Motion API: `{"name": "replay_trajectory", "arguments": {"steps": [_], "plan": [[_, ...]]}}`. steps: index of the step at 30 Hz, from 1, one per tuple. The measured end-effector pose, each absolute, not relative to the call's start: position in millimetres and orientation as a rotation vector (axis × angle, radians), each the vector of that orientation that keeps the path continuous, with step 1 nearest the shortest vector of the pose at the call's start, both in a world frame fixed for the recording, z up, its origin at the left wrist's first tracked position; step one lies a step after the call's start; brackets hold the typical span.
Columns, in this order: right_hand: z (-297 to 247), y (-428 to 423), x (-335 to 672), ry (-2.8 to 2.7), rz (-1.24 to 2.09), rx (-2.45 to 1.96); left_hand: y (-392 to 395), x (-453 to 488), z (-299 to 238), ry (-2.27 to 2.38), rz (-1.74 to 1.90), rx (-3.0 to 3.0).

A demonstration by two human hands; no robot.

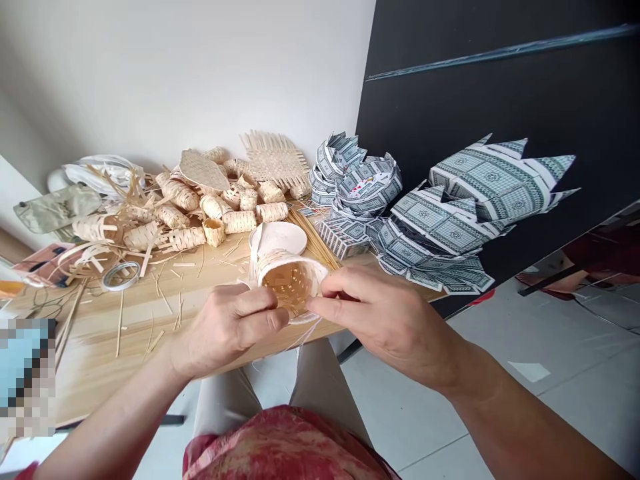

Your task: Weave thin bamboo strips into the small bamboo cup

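Ahead of me: a plain white wall, evenly lit. To my right: a black panel with one pale stripe across it. Below me: a wooden table and a floor of light grey tiles.

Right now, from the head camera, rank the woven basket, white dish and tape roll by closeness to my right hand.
From the right hand:
1. The woven basket, touched at its rim, just left of the hand.
2. The white dish, directly behind the basket.
3. The tape roll, far left on the table.
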State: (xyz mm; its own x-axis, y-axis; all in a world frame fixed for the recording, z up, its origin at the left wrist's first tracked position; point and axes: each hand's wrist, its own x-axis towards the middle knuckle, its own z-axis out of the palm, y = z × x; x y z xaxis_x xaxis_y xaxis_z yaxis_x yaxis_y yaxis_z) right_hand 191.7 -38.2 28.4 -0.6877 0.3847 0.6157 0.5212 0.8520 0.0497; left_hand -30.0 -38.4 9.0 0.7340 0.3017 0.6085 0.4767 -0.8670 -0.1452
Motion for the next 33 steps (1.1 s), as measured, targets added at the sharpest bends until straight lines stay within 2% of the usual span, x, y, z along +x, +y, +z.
{"name": "replay_trajectory", "arguments": {"steps": [13,33], "plan": [[24.8,-37.4,192.4,-2.394,-0.157,-0.689,-35.6,-28.8,7.4,-0.596,-0.889,-2.647],[22.0,-36.3,192.7,-2.426,-0.140,-0.690,-36.3,-28.6,5.4,-0.614,-0.858,-2.622]]}}
